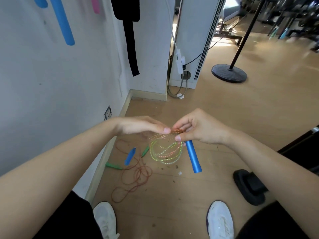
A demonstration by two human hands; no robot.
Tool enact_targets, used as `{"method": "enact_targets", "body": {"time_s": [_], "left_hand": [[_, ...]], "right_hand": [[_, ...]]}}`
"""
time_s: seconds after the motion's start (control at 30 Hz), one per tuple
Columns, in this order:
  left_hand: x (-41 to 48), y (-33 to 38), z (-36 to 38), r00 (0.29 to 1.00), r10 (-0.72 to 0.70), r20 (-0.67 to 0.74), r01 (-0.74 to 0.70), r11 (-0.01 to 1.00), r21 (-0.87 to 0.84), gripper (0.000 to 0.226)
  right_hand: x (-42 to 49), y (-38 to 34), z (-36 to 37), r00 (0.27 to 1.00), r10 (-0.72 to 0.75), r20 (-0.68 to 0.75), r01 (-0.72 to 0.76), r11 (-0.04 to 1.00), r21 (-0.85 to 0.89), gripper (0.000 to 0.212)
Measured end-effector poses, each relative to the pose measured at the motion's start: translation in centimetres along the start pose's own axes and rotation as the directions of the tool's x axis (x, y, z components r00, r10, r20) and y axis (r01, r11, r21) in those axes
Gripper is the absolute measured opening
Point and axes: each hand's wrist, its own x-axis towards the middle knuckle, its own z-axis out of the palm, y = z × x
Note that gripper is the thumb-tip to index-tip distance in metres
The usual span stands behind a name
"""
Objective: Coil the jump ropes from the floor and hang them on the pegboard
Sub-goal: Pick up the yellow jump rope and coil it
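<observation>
A multicoloured beaded jump rope (pixel 164 151) hangs in loose coils between my hands, above the floor. My right hand (pixel 198 129) grips the top of the coils together with one blue handle (pixel 193 156), which points down and to the right. My left hand (pixel 143 125) pinches the rope at the top of the coils, fingertips meeting the right hand. The rope's other blue handle (pixel 130 156) hangs lower left. A thin red jump rope (pixel 136 176) with green handles (pixel 113 166) lies tangled on the wooden floor by the wall.
Blue (pixel 63 21) and pink (pixel 95 5) handles and a black strap (pixel 131 42) hang on the white wall at upper left. A black weighted stand base (pixel 228 73) is at right, a black object (pixel 248 186) on the floor near my right shoe (pixel 220 219).
</observation>
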Motion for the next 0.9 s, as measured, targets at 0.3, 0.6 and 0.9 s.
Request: {"method": "enact_targets", "body": {"time_s": [0.3,0.6,0.9], "left_hand": [[2.0,-0.3,4.1,0.957,0.148,0.25,-0.089,0.968,-0.233,0.082],[1.5,0.1,4.6,0.987,0.133,0.092,-0.11,0.969,-0.221,0.04],[-0.2,0.5,3.7,0.961,0.23,-0.154,-0.214,0.97,0.111,0.013]], "right_hand": [[-0.6,-0.9,1.1,0.997,-0.047,0.068,0.049,0.998,-0.029,0.027],[-1.3,-0.4,0.4,0.994,-0.105,-0.01,0.105,0.994,-0.026,0.021],[-1.3,0.6,0.1,0.99,-0.095,-0.1,0.094,0.995,-0.015,0.022]]}}
